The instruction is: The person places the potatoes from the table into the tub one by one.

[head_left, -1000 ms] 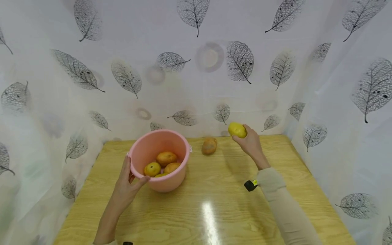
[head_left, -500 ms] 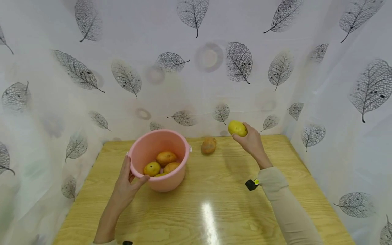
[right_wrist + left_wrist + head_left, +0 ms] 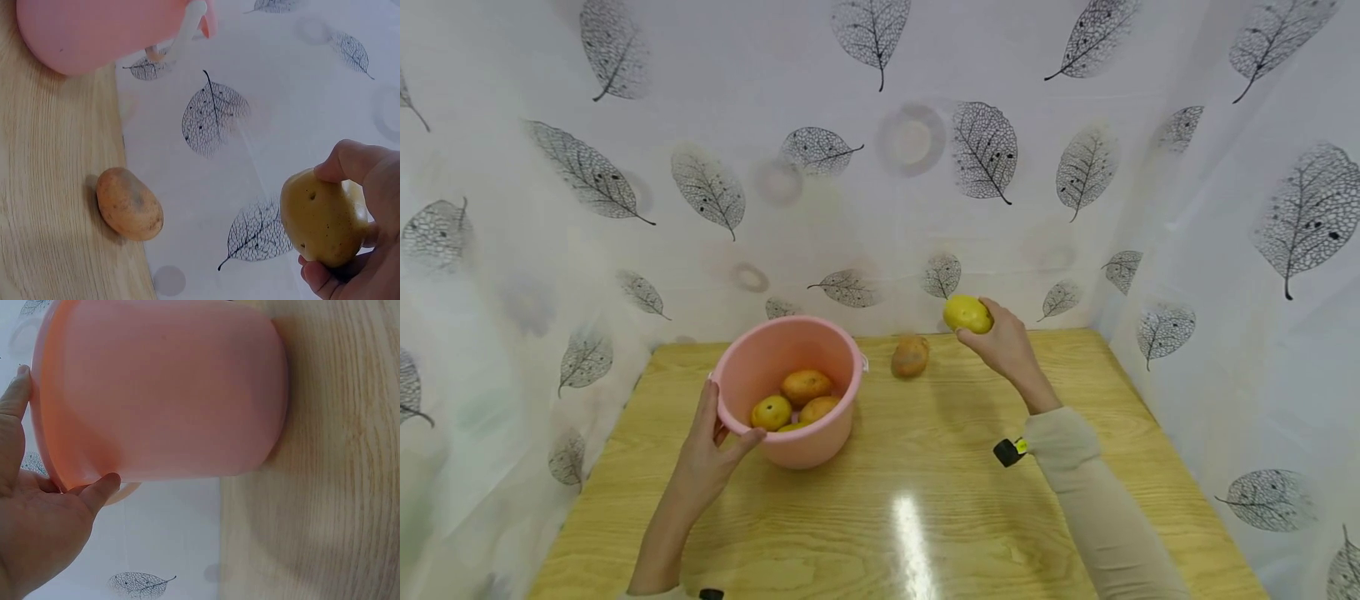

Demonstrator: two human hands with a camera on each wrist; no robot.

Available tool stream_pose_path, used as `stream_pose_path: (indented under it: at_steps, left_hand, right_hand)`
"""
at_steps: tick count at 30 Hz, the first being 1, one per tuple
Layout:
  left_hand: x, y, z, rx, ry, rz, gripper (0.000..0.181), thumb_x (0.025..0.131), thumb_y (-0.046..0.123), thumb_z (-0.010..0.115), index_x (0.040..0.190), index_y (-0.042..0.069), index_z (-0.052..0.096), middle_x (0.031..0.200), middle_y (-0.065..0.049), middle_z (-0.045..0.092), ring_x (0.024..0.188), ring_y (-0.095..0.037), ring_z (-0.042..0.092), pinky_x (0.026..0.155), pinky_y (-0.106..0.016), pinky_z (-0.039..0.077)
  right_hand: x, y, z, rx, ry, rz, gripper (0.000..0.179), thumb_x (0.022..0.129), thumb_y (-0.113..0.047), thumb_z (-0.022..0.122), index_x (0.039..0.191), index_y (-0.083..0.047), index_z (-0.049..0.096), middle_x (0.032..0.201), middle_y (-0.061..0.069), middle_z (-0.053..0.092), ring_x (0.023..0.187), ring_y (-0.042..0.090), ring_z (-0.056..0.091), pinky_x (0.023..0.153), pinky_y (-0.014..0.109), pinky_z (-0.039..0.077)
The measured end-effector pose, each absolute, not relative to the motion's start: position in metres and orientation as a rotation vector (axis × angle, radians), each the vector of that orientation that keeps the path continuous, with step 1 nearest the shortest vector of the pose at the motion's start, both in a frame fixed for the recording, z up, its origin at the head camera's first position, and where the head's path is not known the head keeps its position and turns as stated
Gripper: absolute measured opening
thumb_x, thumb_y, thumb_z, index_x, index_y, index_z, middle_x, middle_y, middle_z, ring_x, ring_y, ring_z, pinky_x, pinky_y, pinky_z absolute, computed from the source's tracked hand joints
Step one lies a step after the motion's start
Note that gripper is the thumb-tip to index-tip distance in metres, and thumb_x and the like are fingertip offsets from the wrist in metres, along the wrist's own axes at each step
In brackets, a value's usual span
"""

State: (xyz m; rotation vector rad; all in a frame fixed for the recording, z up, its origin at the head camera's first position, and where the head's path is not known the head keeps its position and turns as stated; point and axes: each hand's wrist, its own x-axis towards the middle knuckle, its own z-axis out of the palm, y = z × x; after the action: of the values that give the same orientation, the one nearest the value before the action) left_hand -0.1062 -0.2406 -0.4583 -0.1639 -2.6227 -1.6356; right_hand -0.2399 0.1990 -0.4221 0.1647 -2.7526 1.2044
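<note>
A pink plastic bucket (image 3: pixel 808 446) stands left of the middle on the table, with several potatoes (image 3: pixel 806 386) inside. My left hand (image 3: pixel 706 467) grips its near-left rim, and the left wrist view shows the thumb (image 3: pixel 103 489) against the bucket's outer wall. Up over the far right of the table, my right hand (image 3: pixel 1006 343) holds a yellow potato (image 3: pixel 967 314) between thumb and fingers. The right wrist view shows dark eyes on this potato (image 3: pixel 324 215). A browner potato (image 3: pixel 911 357) lies on the table between the bucket and the right hand.
The wooden table (image 3: pixel 850 533) ends at a white curtain (image 3: pixel 880 217) printed with dark leaves, which hangs along the back and both sides. A white handle (image 3: pixel 190 25) hangs at the bucket's side. A small black device (image 3: pixel 1009 452) sits at the right wrist.
My right hand rose slightly with the yellow potato, then moved a little left toward the browner potato. The left hand and the bucket stay in place.
</note>
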Motion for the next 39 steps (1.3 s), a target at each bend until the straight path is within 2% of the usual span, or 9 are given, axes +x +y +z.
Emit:
stream_pose_path:
  at_steps: [13,22,29,33,39]
  left_hand:
    - [-0.106,-0.242,-0.459,-0.164,-2.631,-1.627,0.106,0.101,0.027,0.071,0.165,0.024,-0.013,0.173,-0.008,-0.009,0.154,-0.039,0.019,0.102,0.0,0.025]
    - [-0.107,-0.242,-0.461,-0.176,-2.603,-1.643,0.105,0.101,0.025,0.071,0.165,0.025,-0.012,0.172,-0.008,-0.009,0.154,-0.04,0.019,0.102,0.001,0.026]
    - [-0.108,-0.242,-0.463,-0.215,-2.564,-1.661,0.105,0.1,0.02,0.072,0.165,0.029,-0.009,0.172,-0.009,-0.008,0.153,-0.04,0.021,0.102,0.0,0.029]
    - [-0.108,-0.242,-0.463,-0.213,-2.565,-1.66,0.105,0.1,0.02,0.072,0.165,0.029,-0.009,0.172,-0.008,-0.008,0.153,-0.039,0.021,0.102,-0.001,0.029]
    - [-0.107,-0.242,-0.464,-0.206,-2.573,-1.648,0.104,0.1,0.022,0.072,0.166,0.028,-0.009,0.173,-0.009,-0.007,0.153,-0.04,0.022,0.102,0.0,0.029]
  right_hand:
    - [-0.23,0.154,-0.409,0.357,-2.778,1.257,0.079,0.091,-0.03,0.072,0.156,0.001,0.04,0.125,0.021,0.063,0.086,0.028,0.058,0.07,0.037,0.05]
    - [-0.228,0.12,-0.403,0.47,-2.739,1.282,0.079,0.088,-0.028,0.075,0.153,0.004,0.044,0.134,0.021,0.061,0.098,0.029,0.06,0.08,0.042,0.053]
    - [-0.226,0.095,-0.397,0.579,-2.716,1.264,0.071,0.087,-0.027,0.077,0.148,0.001,0.052,0.12,0.016,0.067,0.091,0.025,0.061,0.074,0.037,0.053]
    - [-0.224,0.08,-0.394,0.645,-2.707,1.288,0.061,0.087,-0.025,0.078,0.141,-0.003,0.059,0.11,0.011,0.067,0.087,0.022,0.059,0.07,0.033,0.052]
    - [-0.221,0.058,-0.392,0.684,-2.746,1.231,0.06,0.087,-0.027,0.078,0.14,-0.006,0.06,0.108,0.005,0.066,0.085,0.019,0.059,0.068,0.031,0.052]
